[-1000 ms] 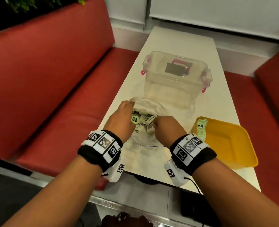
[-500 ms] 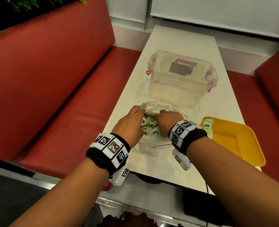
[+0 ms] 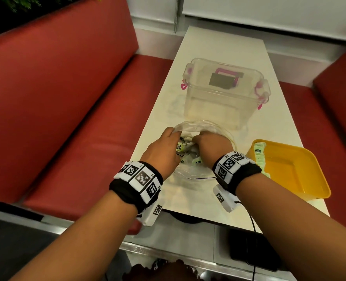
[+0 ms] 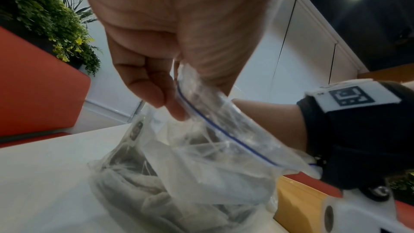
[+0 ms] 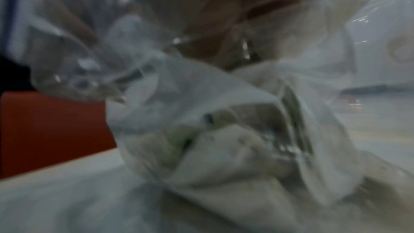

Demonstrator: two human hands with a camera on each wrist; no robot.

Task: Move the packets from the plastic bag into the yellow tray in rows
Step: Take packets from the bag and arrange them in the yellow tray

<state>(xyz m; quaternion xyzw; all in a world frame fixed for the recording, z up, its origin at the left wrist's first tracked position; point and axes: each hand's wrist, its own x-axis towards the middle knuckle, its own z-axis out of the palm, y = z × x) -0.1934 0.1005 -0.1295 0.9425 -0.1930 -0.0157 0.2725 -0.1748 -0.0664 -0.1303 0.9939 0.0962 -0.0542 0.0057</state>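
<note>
Small pale-green paper packets (image 3: 188,157) lie jumbled inside the clear zip-top plastic bag (image 3: 206,128), on the pale surface (image 3: 218,47) just left of the yellow plastic tray (image 3: 318,189). One row of packets (image 3: 259,157) stands along the tray's wall nearest the bag.

Left hand (image 4: 179,38): grip pinching the bag's blue-striped rim between thumb and fingers, holding the mouth up and open.

Right hand (image 3: 210,147): reaching into the bag among the packets. Wrist view is blurred; I cannot tell whether that grip has closed on a packet.

My notes for the step:
- Keep the rim lifted so the mouth stays wide.
- Take one packet by an edge, not a clump.
- Draw it out clear of the film before swinging towards the tray.
- Set it upright against the standing row.

Clear lidded storage box (image 3: 224,92) with pink latches sits beyond the bag; no part in this.
</note>
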